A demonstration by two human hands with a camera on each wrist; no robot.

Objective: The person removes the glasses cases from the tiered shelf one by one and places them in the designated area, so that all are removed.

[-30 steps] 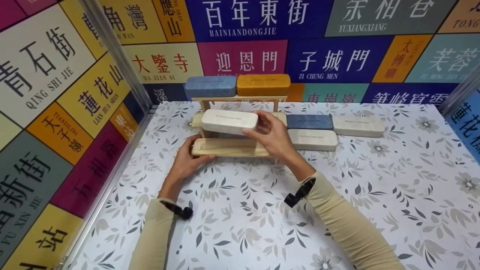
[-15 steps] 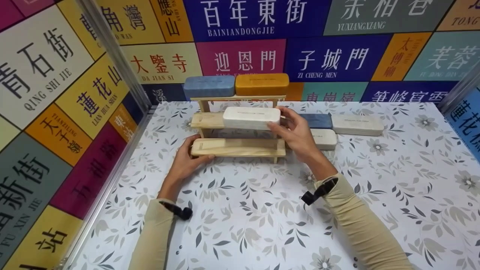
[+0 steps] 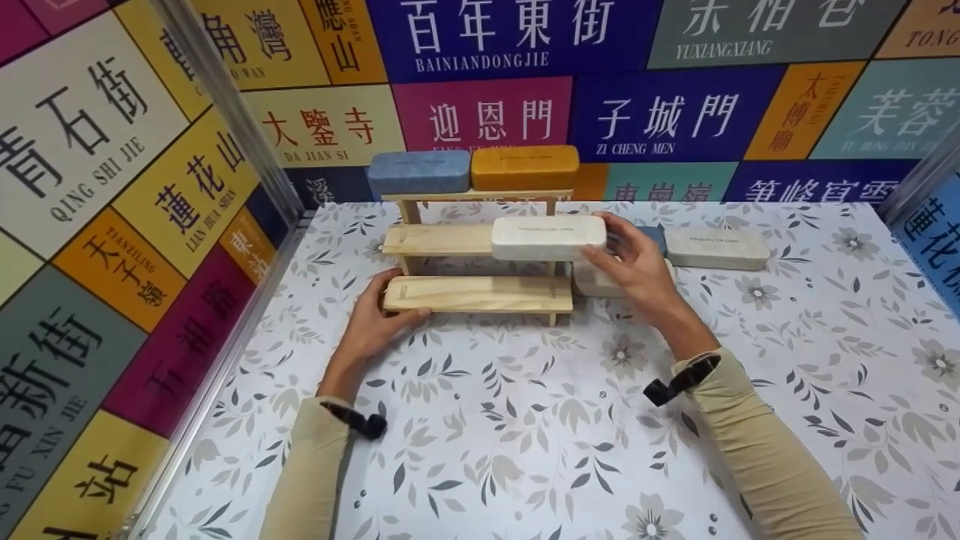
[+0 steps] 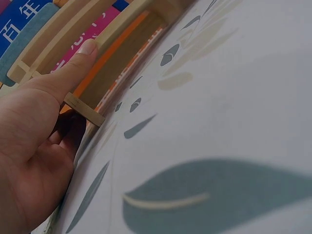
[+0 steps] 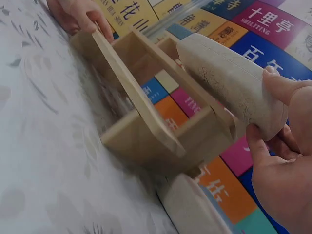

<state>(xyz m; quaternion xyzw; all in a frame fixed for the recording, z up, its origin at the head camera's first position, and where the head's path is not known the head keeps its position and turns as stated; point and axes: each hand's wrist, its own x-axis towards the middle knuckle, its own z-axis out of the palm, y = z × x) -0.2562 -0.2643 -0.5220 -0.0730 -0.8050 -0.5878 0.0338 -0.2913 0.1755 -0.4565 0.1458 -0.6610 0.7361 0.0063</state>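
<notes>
My right hand [image 3: 643, 271] holds a white glasses case [image 3: 549, 238] by its right end. In the head view the case overlaps the right part of the middle tier of a wooden three-tier stand [image 3: 480, 291]. The right wrist view shows my thumb and fingers pinching the case's end [image 5: 229, 83], which is raised beside the stand. My left hand [image 3: 380, 316] grips the left end of the bottom tier, thumb on top and fingers beneath. A blue glasses case [image 3: 420, 172] and an orange glasses case [image 3: 525, 169] sit side by side on the top tier.
Right of the stand, a second white case [image 3: 589, 281] lies partly behind my right hand. Behind it are another blue case [image 3: 655, 237], mostly covered, and a third white case [image 3: 718, 249]. A leaf-patterned tabletop [image 3: 480, 450] meets sign-covered walls [image 3: 480, 112] at the back and left.
My right hand has carried the white case to the right, uncovering the left part of the middle tier. The left hand stays on the bottom tier.
</notes>
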